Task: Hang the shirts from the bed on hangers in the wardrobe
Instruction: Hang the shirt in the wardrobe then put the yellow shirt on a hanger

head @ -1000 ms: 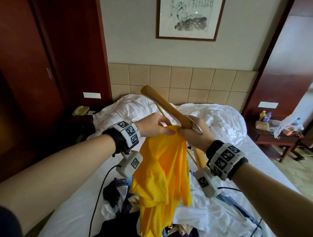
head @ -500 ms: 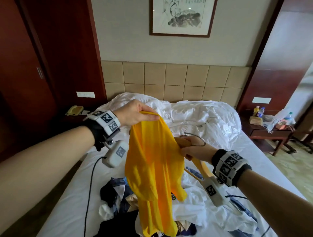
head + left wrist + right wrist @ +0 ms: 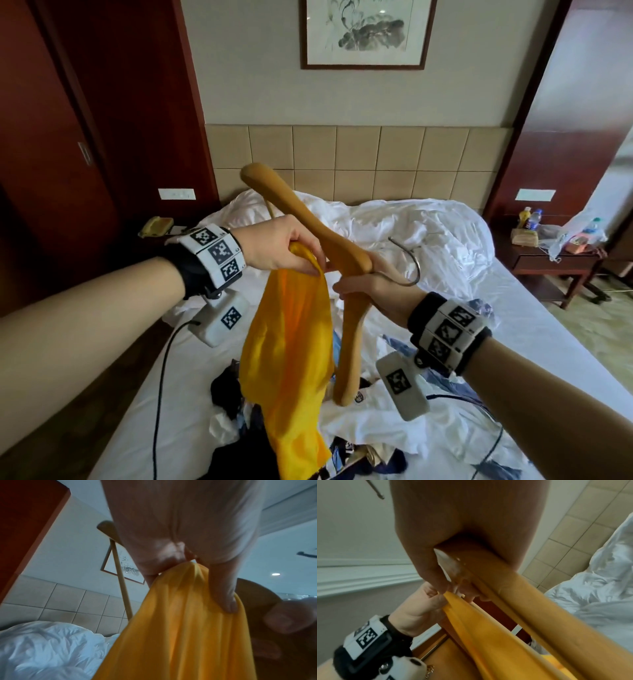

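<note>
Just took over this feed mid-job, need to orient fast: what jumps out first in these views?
The bright yellow shirt dominates the centre, hanging from the left hand, which pinches its top edge above the bed. Beside it the right hand grips a wooden hanger at its middle, one arm slanting up towards the headboard and the metal hook pointing right. Below lies a heap of dark and white clothes.
</note>
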### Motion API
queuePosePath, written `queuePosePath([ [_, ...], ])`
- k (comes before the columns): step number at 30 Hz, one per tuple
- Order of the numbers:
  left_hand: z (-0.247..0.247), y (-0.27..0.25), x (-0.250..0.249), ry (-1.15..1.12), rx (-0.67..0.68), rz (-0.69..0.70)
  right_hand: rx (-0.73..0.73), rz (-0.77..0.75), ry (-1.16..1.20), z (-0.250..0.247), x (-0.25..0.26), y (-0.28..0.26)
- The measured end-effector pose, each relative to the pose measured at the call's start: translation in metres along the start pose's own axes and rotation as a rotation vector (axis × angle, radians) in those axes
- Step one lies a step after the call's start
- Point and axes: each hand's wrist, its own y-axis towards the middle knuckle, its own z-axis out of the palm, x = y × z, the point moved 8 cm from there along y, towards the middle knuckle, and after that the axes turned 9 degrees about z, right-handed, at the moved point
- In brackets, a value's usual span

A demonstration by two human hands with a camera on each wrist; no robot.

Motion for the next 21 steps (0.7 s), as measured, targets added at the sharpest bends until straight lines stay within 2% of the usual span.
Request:
queuePosePath([
  [4,-0.008,-0.008,0.003,-0.003,-0.052,-0.002,0.094,0.075,0.145,0.016,-0.006,0.003],
  [7,-0.013,-0.009,0.001,-0.019,-0.114,0.008,0.211,0.121,0.097,0.036,-0.018,0.002],
  [9,-0.015,-0.009,-0.002,0.005,-0.124,0.015,0.235,0.149,0.033,0.044,-0.026,0.001],
  [14,-0.033,-0.02,0.006,0.052,-0.182,0.038,0.185,0.265,-0.149,0.036,-0.056,-0.005],
  [17,-0.042,-0.027,0.009,0.059,-0.203,0.041,0.134,0.281,-0.265,0.019,-0.07,-0.012],
  [21,-0.036,-0.043,0.03,0.176,-0.074,-0.048,0.026,0.268,-0.413,-0.009,-0.067,-0.021],
])
